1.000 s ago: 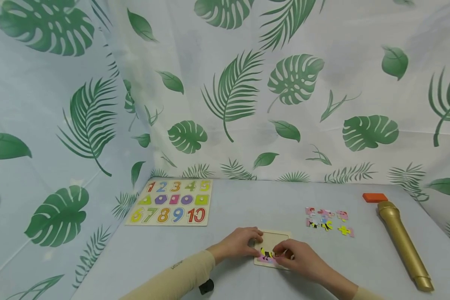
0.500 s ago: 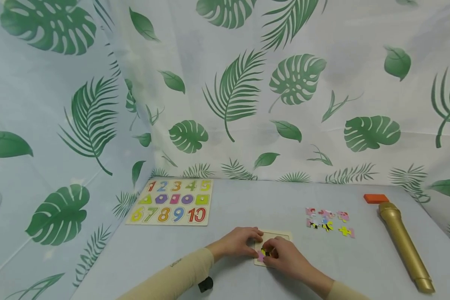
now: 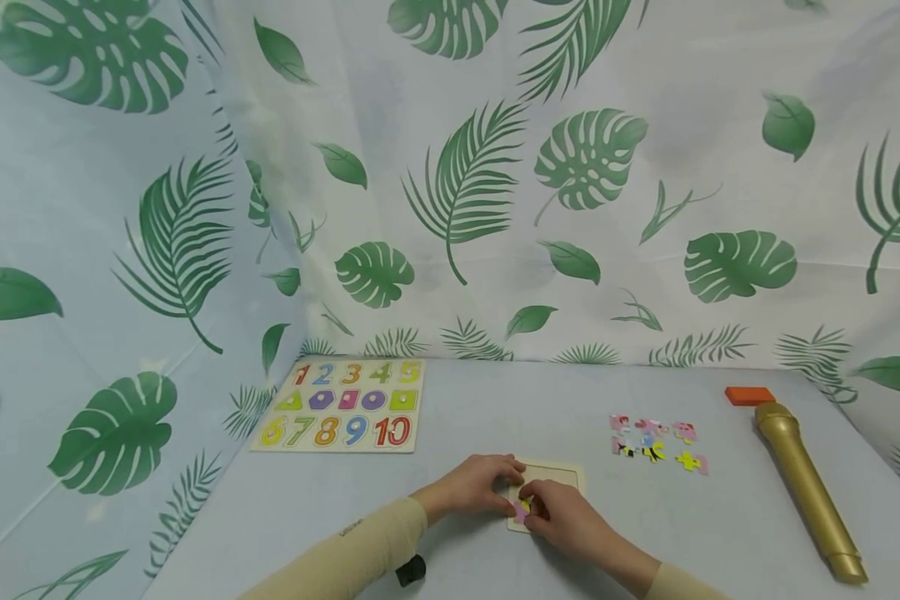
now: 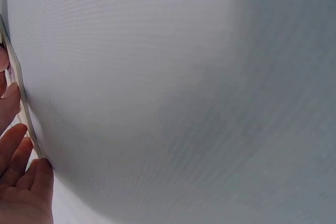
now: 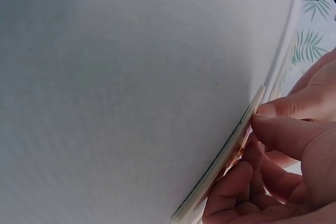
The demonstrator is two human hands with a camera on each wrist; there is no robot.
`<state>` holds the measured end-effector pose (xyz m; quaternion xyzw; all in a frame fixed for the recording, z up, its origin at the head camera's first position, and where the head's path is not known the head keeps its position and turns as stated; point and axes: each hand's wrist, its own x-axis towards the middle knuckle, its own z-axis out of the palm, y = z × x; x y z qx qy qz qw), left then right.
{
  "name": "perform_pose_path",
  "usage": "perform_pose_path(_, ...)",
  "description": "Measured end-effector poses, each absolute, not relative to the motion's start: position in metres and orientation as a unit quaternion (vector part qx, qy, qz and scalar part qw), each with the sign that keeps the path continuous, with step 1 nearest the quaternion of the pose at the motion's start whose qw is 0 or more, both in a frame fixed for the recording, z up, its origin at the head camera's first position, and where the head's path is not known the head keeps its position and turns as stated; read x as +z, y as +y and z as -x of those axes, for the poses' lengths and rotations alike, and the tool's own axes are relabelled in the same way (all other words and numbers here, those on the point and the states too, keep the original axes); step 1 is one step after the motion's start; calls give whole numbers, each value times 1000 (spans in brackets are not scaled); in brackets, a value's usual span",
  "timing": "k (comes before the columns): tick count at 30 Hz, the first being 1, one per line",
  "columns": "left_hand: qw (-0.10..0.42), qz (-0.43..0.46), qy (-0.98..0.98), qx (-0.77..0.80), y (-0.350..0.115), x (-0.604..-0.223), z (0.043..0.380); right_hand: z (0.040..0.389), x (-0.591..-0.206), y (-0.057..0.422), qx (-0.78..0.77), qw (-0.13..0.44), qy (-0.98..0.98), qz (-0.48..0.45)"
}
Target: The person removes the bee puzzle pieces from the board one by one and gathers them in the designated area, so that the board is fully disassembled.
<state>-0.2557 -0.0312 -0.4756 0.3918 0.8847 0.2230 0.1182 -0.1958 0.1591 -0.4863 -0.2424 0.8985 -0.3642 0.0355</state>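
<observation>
A small wooden puzzle board (image 3: 551, 474) lies flat in front of me in the head view, its upper part bare wood inside a raised rim. My left hand (image 3: 480, 486) holds its left edge, fingers at the upper corner and thumb lower down. Curled over the lower left of the board, my right hand (image 3: 572, 518) pinches at a pink and yellow puzzle piece (image 3: 522, 509) with thumb and fingertips. That hand hides much of the lower board. Seen from the right wrist, the board's edge (image 5: 219, 163) runs beside bent fingers.
Several loose pink and yellow puzzle pieces (image 3: 653, 451) lie right of the board. A number and shape board (image 3: 412, 437) sits back left. At right are a gold microphone (image 3: 810, 492) and an orange block (image 3: 749, 396). A black object (image 3: 411, 571) lies near the left sleeve.
My right hand has shifted left across the board, now covering most of the bee picture that showed a second ago. The left hand keeps its place on the edge.
</observation>
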Motion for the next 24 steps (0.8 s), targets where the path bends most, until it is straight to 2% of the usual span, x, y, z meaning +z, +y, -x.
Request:
perform_pose_path(6, 127, -387, 885, 224, -31, -475, 256, 194, -484, 159, -333, 37, 917, 216)
perform_pose_path(24, 141, -386, 884, 224, -32, -476, 258, 196, -484, 159, -355, 43, 907, 222)
